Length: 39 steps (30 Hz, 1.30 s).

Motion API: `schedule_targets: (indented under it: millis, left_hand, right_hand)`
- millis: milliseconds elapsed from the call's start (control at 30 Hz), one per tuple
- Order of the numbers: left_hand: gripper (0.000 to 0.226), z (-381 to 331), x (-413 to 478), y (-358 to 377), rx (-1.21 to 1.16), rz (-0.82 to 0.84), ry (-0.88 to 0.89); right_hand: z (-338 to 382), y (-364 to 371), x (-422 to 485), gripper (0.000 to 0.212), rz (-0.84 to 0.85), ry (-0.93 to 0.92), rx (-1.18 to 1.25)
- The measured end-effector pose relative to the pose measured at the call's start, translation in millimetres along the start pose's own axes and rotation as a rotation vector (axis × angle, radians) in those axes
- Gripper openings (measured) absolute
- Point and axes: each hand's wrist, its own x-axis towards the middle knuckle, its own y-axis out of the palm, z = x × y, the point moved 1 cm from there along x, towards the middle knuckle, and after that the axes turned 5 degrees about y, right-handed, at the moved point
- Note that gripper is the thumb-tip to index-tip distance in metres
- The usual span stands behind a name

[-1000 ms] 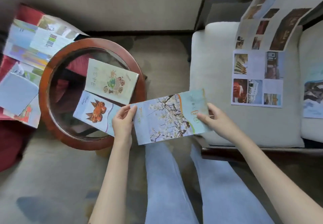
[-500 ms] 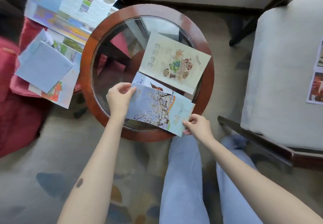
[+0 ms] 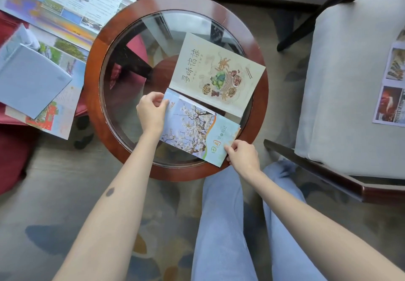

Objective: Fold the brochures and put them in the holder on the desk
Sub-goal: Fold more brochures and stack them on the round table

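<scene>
Left grip and right grip pinch opposite corners of the folded blossom brochure, probably to square it over a second brochure at the worktop's near edge.

Bare table glass left; cream booklet just beyond blossom brochure

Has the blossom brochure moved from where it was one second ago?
Yes. The blossom brochure went left, from the gap beside the round table onto its glass, next to the food booklet.
</scene>
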Motion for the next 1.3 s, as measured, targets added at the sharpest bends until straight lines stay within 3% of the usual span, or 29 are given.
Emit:
schedule_targets:
  millis: [233,367,467,600,800,1000,1133,1300]
  left_hand:
    - [0.03,-5,-6,3,0.17,-0.067,0.078]
    - [0.029,-35,-32,-2,0.058,-0.108,0.155]
    - [0.024,-69,-63,9,-0.065,-0.124,0.175]
    - [0.022,-122,-97,60,-0.077,0.068,0.267]
    - [0.02,-217,-125,165,-0.082,0.265,0.392]
    - [0.023,-297,-158,277,-0.05,0.521,0.326]
    - [0.029,-334,-176,335,0.054,0.627,0.274]
    - [0.034,-362,-176,385,0.146,0.649,0.207]
  right_hand:
    - [8,-21,9,0.039,0.077,-0.015,-0.187]
    - [-4,-56,9,0.027,0.065,-0.089,-0.183]
    - [-32,-94,19,0.022,0.084,-0.069,-0.031]
    - [-85,-152,46,0.023,0.002,0.03,0.324]
    - [-183,-241,84,0.029,-0.038,0.155,0.566]
    - [-282,-304,118,0.019,-0.052,0.34,0.808]
    - [-331,-326,146,0.029,-0.06,0.509,1.117]
    - [-364,-350,180,0.035,-0.184,0.505,1.016]
